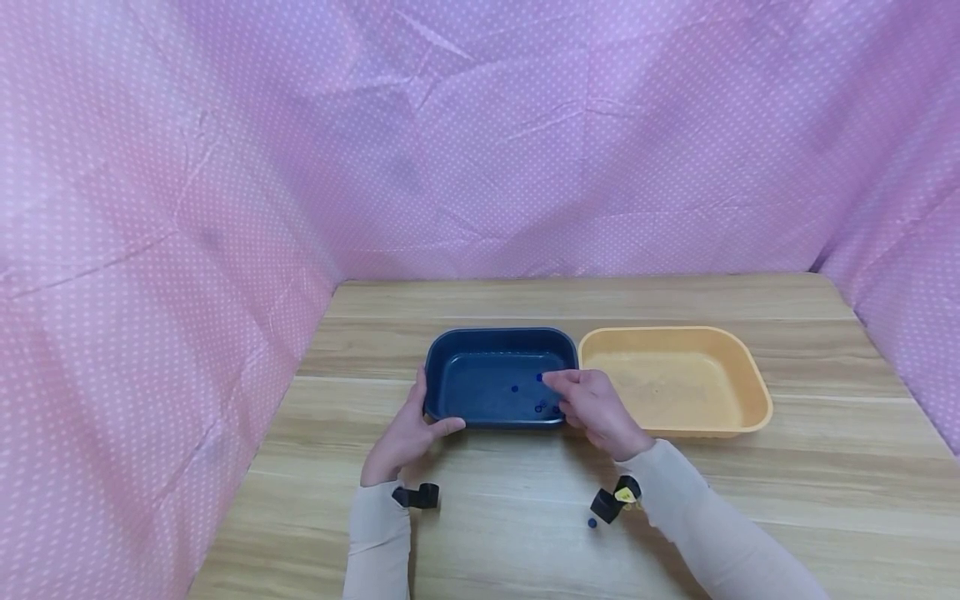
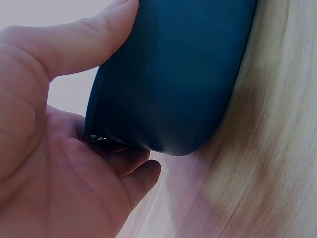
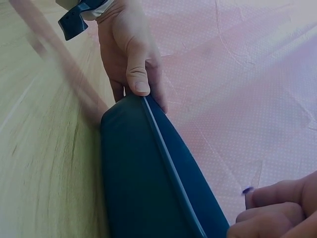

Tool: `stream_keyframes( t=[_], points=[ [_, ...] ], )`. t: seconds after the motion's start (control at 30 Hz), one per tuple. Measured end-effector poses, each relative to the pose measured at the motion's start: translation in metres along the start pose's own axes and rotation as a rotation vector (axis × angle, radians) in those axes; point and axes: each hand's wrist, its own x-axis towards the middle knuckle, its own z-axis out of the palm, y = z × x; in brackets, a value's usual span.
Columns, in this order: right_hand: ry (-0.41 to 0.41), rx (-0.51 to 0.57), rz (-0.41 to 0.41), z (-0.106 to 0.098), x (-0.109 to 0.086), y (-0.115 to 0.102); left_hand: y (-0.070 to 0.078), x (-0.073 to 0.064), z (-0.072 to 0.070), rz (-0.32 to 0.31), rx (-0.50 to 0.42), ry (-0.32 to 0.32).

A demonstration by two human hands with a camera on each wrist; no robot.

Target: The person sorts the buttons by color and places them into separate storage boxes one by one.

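A dark blue plastic basin (image 1: 487,340) stands on the table. My left hand (image 1: 408,433) grips its near left corner; in the left wrist view the thumb (image 2: 84,42) lies along the rim and the other fingers bend around the side wall. My right hand (image 1: 596,408) is over the basin's right end. Between its thumb and forefinger it pinches a small blue round piece (image 3: 247,190), partly hidden by the fingertips. Several similar small blue pieces (image 1: 515,389) lie on the basin floor, toward the right end, some of them ring-like.
A yellow-orange basin (image 1: 756,396) stands right beside the blue one. Another small dark blue round piece (image 1: 592,523) lies on the wooden table (image 1: 495,533) near my right wrist. A pink dotted cloth (image 1: 480,183) hangs behind and at both sides. Each wrist wears a black strap with a camera.
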Motion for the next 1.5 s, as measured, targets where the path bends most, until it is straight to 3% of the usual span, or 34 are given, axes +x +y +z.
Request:
stream_keyframes(
  t=[1.0,1.5],
  points=[
    [0.027,0.022,-0.040,-0.003,-0.011,-0.006,0.001,0.001,-0.003,0.006,-0.001,-0.028],
    [0.020,-0.026,-0.053,-0.009,-0.030,0.001,0.002,-0.001,-0.004,-0.006,0.001,-0.024]
  ],
)
